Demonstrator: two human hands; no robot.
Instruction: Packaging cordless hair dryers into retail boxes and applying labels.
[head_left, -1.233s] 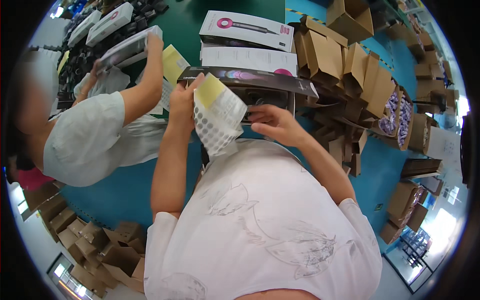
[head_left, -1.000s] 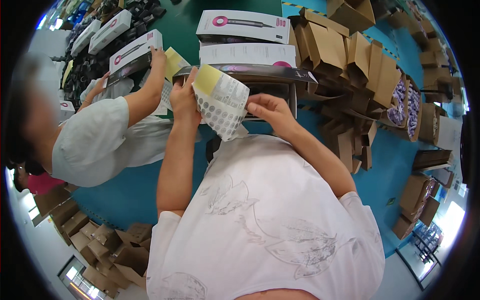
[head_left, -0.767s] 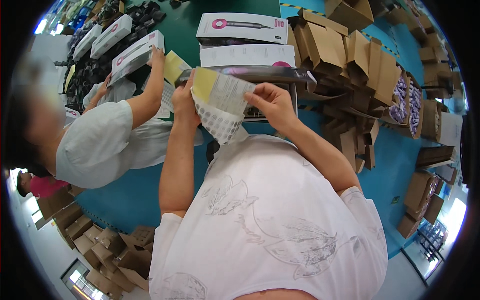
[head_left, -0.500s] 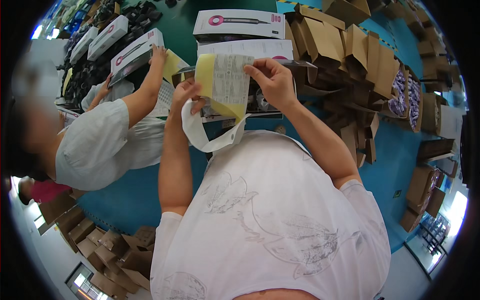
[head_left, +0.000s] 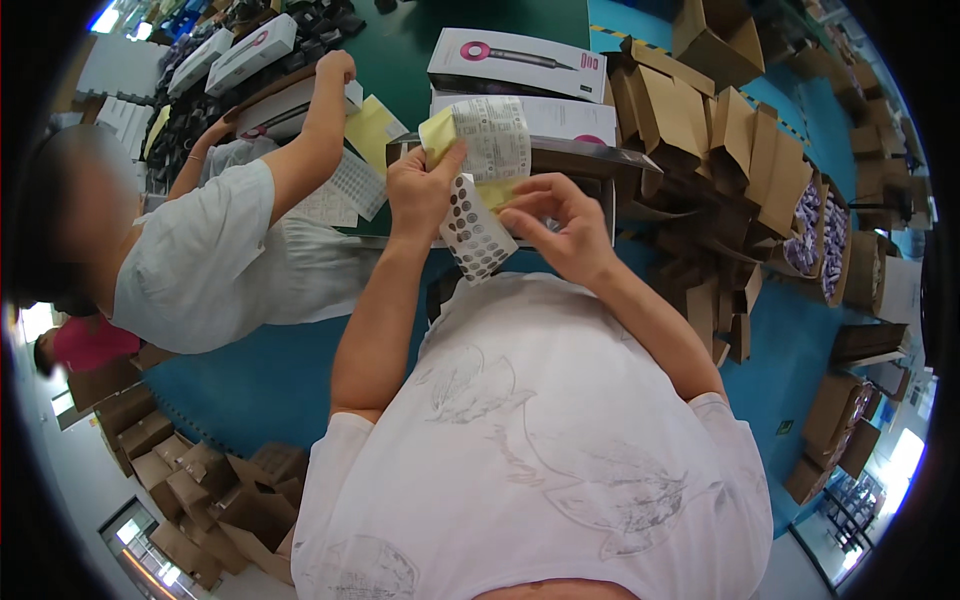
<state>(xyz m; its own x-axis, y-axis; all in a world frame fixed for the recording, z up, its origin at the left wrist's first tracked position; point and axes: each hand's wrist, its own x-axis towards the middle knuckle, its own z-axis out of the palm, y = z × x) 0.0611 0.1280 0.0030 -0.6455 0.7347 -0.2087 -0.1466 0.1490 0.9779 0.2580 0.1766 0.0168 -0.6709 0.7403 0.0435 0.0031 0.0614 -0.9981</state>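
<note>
My left hand (head_left: 424,195) is closed on a strip of printed labels (head_left: 492,135) with yellow backing, which bends over above an open box. Below that hand hangs a white sheet of round dark stickers (head_left: 476,232). My right hand (head_left: 565,228) is at the strip's lower right edge, its thumb and fingers curled together. Whatever is between those fingertips is too small to make out. Behind the strip, the open box (head_left: 572,157) shows its dark inner wall. A closed white box with a hair-tool picture (head_left: 517,62) lies beyond it, over another white box (head_left: 570,118).
On my left a co-worker (head_left: 205,250) handles a similar box (head_left: 290,108). Yellow sheets (head_left: 374,135) and a sticker sheet (head_left: 357,184) lie between us. Opened brown cartons (head_left: 670,112) crowd the right. Black parts (head_left: 325,22) are heaped at the far left.
My right hand has moved down from the strip's upper edge to its lower edge. The looped white sheet now hangs with its round stickers showing. The co-worker's box has tipped over.
</note>
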